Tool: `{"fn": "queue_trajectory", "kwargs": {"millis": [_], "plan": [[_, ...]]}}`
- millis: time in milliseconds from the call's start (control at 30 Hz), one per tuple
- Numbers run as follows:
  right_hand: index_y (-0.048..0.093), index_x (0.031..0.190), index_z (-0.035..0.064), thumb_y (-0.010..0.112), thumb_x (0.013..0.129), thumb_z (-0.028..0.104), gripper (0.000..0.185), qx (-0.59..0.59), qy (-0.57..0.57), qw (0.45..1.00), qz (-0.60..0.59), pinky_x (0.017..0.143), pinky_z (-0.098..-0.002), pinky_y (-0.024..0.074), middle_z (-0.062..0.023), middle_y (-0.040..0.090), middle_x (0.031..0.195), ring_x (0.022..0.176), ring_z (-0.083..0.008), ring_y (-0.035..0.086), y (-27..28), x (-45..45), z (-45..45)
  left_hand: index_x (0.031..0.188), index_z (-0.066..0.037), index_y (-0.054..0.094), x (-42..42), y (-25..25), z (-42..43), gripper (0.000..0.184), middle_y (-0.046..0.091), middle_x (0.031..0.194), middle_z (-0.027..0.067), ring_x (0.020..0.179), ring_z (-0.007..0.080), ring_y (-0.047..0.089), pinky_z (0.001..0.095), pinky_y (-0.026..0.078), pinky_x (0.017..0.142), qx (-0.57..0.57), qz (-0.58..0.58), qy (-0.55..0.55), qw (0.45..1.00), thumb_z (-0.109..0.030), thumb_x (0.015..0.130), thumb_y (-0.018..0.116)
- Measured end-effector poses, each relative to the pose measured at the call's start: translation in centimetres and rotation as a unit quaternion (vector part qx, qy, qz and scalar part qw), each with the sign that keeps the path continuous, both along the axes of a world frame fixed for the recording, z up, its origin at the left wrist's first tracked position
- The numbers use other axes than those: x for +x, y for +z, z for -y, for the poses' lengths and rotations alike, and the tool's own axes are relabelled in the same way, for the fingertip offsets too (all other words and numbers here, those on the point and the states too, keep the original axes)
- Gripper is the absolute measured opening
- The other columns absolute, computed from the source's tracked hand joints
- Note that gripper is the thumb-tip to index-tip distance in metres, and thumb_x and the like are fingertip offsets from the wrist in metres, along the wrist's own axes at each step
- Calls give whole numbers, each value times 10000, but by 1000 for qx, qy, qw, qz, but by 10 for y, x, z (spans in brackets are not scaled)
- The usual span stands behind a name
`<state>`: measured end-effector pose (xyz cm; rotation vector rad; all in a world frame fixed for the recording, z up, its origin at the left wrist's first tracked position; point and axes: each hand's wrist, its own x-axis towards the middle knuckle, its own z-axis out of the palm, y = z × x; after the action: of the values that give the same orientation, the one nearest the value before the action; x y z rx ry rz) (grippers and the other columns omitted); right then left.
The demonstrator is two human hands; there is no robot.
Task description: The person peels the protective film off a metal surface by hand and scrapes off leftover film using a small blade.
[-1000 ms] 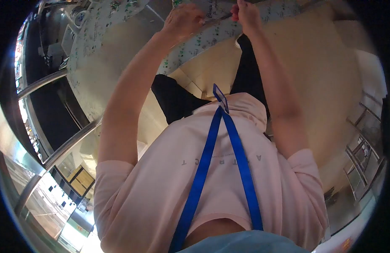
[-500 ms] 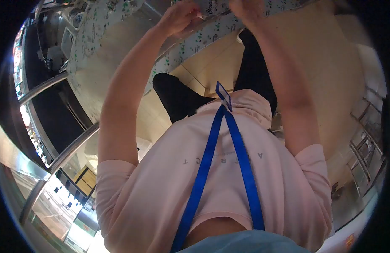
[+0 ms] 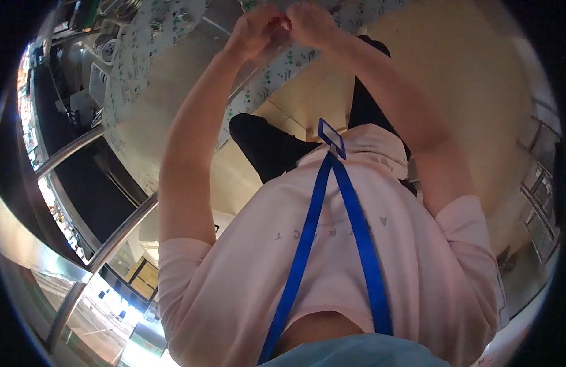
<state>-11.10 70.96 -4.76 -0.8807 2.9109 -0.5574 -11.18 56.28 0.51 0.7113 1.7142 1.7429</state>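
My left hand [image 3: 253,29] and my right hand [image 3: 309,25] meet at the top edge of the view, fingertips almost touching. Both have their fingers curled in and pinched. What lies between them is too small and blurred to make out; a reddish spot shows where they meet. Below and behind the hands is a surface with a green-and-grey printed covering [image 3: 277,74], partly see-through or shiny near my left hand.
A metal railing [image 3: 121,229] runs along the left. White plastic items [image 3: 100,79] stand at upper left. Metal frames [image 3: 537,202] are at far right. My black-trousered knees [image 3: 258,137] are near the covering's edge, and a blue lanyard with a badge [image 3: 332,136] hangs at my chest.
My right hand has moved left to meet my left hand; they were apart before. The printed piece with dark lettering between them is out of sight. The view has shifted slightly.
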Motion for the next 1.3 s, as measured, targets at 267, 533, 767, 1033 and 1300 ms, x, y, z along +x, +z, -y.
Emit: {"fn": "queue_trajectory", "kwargs": {"millis": [267,533,767,1033,1300], "plan": [[390,612,60,458,836,221,284,-64,7,993,99,481,-350,313,-71,293,521,467,-187,350,3,-22,-1,907,-30,578,3,-31,7,238,567,792,85,646,174,520,303,443,580,-64,-65,130,987,-241,825,503],[468,662,41,505,808,265,270,123,130,984,12,493,-343,379,-78,399,548,506,-191,437,-3,-34,5,892,-40,581,5,-31,3,171,558,730,83,641,184,521,304,432,594,-55,-78,161,982,-158,842,468],[541,884,-14,534,782,275,306,58,66,996,30,644,-378,450,-136,551,812,744,-250,537,28,-30,2,920,-30,571,11,-11,5,189,551,729,85,585,175,512,291,430,521,43,83,66,993,-169,847,465],[577,818,1,568,752,259,266,70,122,968,208,621,-376,443,-149,554,768,695,-256,533,52,-46,-4,926,-19,562,12,-7,-9,166,538,755,102,620,179,523,309,440,526,-355,-171,175,902,-137,831,494],[578,816,8,482,818,276,285,39,99,975,197,616,-397,392,-137,547,739,659,-246,514,36,-38,4,889,-23,558,7,-14,-3,139,543,809,96,684,210,540,340,461,572,-416,-221,174,865,-129,825,497]]}}
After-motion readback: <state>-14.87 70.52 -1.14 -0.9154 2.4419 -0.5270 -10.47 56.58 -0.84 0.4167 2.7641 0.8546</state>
